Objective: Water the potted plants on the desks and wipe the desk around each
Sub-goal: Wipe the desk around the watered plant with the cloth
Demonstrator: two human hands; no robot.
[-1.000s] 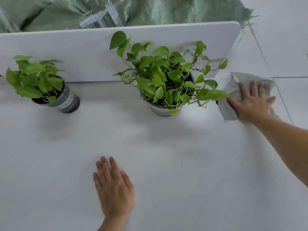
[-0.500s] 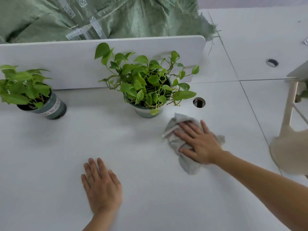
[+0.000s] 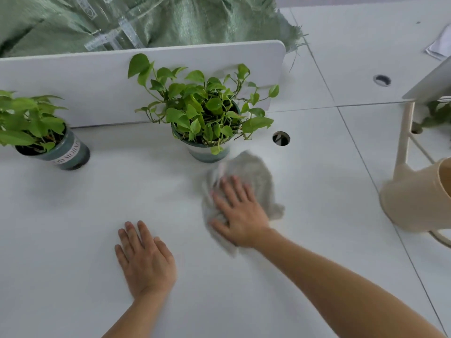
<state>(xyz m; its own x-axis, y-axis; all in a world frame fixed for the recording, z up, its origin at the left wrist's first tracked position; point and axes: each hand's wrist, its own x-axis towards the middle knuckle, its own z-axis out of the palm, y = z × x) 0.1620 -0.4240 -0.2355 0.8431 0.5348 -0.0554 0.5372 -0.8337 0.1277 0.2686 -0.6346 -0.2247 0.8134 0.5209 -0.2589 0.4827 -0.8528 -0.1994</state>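
A leafy pothos in a grey-green pot (image 3: 207, 152) stands at the middle of the white desk (image 3: 73, 228), against a white divider. A second potted plant (image 3: 63, 152) sits at the far left. Just in front of the middle pot lies a grey cloth (image 3: 256, 176), blurred by motion. My right hand (image 3: 238, 211) presses flat on the cloth with straight, spread fingers. Flat on the bare desk to its left rests my left hand (image 3: 144, 257), palm down, holding nothing. A cream watering can (image 3: 415, 198) stands at the right edge.
A round cable hole (image 3: 281, 138) opens in the desk right of the middle pot. The white divider (image 3: 97, 89) closes the back, with green fabric (image 3: 170, 20) behind it. Another desk with a second hole (image 3: 382, 80) and a plant (image 3: 436, 115) lies at the right.
My right hand has swept the cloth from the desk's right side, beside the pot, down and left to the area in front of the pot. My left hand has stayed flat.
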